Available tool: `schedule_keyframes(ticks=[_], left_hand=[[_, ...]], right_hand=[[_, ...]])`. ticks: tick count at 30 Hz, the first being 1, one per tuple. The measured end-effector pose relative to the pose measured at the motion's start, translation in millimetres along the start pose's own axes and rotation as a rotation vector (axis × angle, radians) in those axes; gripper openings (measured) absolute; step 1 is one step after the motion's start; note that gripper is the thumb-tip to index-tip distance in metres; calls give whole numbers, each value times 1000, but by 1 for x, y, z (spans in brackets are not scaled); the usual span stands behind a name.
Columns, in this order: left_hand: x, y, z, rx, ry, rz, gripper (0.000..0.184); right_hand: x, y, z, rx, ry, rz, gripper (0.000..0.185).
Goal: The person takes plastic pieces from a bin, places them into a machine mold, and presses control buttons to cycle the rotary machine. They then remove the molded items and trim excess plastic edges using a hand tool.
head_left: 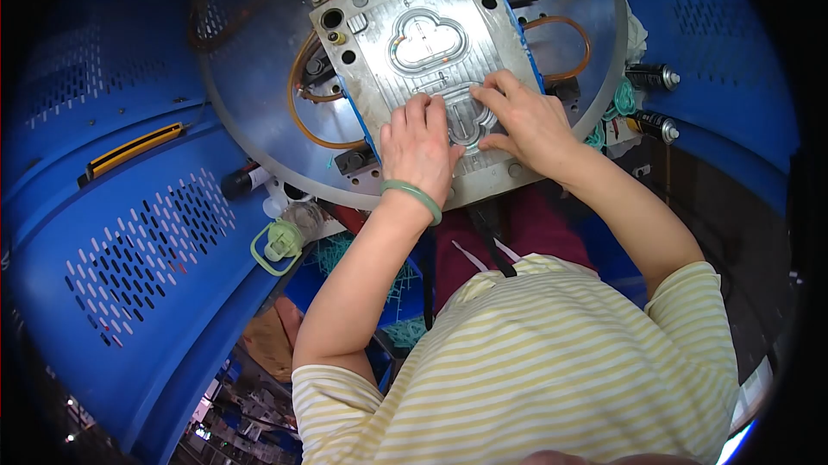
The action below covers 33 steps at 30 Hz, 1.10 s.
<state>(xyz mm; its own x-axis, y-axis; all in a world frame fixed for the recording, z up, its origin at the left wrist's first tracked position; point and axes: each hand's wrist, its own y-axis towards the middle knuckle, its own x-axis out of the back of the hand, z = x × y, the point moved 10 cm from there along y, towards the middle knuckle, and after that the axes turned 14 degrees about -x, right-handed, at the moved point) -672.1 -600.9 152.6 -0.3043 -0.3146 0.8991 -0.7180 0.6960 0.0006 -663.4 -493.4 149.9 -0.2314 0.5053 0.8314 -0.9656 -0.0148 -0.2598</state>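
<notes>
A metal mold plate (379, 59) with two cloud-shaped cavities lies on a round metal table. The upper cavity (427, 40) is in full view, with small coloured bits along its groove. My left hand (418, 144), with a green bangle (412, 196) at the wrist, rests on the plate at the left of the lower cavity (468, 124). At that cavity's right side is my right hand (528, 124), its thumb and index finger apart and bent over the edge. No object shows between the fingers of either hand.
Orange hoses (589, 44) loop beside the plate. Spray cans (653, 77) stand at the right. A green-lidded bottle (283, 242) and a dark can (245, 181) are at the lower left. A yellow cutter (135, 150) lies on the blue panel (52, 232).
</notes>
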Motion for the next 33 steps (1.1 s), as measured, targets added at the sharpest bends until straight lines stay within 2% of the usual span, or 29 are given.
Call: schedule_keyframes(ticks=[3,6,11,16,24,27,29,31,32,33], left_hand=[[8,11,9,-37,19,41,55],[41,31,27,-89,-20,-231,39],[35,64,56,-68,108,-186,50],[30,72,54,-143,138,-51,60],[27,79,56,-163,77,-41,60],[26,82,50,-196,129,-23,62],[23,84,49,-183,147,3,56],[24,85,44,-151,189,69,58],[22,85,48,-197,218,56,58],[20,85,52,-165,226,72,57]], right_hand=[[10,18,4,61,-24,13,51],[26,50,11,52,5,-124,48],[21,87,12,93,-53,-233,48],[21,91,14,118,-53,-149,52],[14,101,11,114,-36,-70,59],[13,97,11,146,-85,-139,58],[9,99,11,171,-128,-55,62],[11,108,0,192,-64,12,59],[21,109,-9,164,12,94,55],[42,102,-15,205,104,54,48]])
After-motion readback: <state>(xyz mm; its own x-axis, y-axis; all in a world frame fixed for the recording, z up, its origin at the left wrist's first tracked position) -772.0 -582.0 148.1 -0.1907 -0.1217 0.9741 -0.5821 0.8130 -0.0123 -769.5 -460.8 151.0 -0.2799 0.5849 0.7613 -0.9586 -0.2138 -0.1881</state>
